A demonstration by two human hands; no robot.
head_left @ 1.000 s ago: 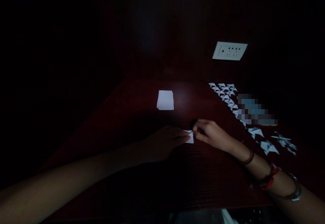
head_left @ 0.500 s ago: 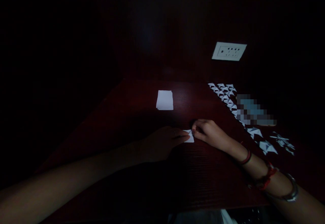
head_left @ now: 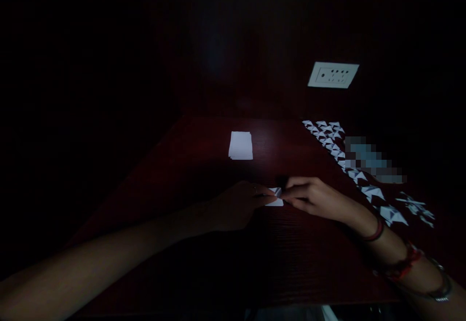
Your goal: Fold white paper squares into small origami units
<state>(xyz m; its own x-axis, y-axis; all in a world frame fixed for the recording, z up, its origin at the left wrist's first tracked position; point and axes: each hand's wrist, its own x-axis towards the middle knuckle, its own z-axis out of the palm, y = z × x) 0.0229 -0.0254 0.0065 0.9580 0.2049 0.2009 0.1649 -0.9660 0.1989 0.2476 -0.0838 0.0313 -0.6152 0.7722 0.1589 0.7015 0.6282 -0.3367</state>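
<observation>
A small white sheet of paper [head_left: 275, 203] lies on the dark red table between my hands, a fold raised along its upper right part. My left hand [head_left: 242, 204], in deep shadow, reaches in from the left, its thumb and fingertips closed on the paper near its middle. From the right, my right hand [head_left: 309, 197] has its fingertips pinched at the folded part. The fingers hide some of the sheet, and the exact grip is dim.
Beyond my hands lies a stack of white paper [head_left: 241, 145]. Several folded paper pieces [head_left: 329, 143] run in rows along the right, beside a blurred-out flat object [head_left: 374, 160] and a pile of white scraps [head_left: 415, 207]. A wall socket [head_left: 334, 75] sits above the table [head_left: 182, 156].
My right hand has changed its pose, its fingers now stretched toward the paper's fold instead of curled at its upper corner. The view has shifted slightly. My left hand stays on the paper.
</observation>
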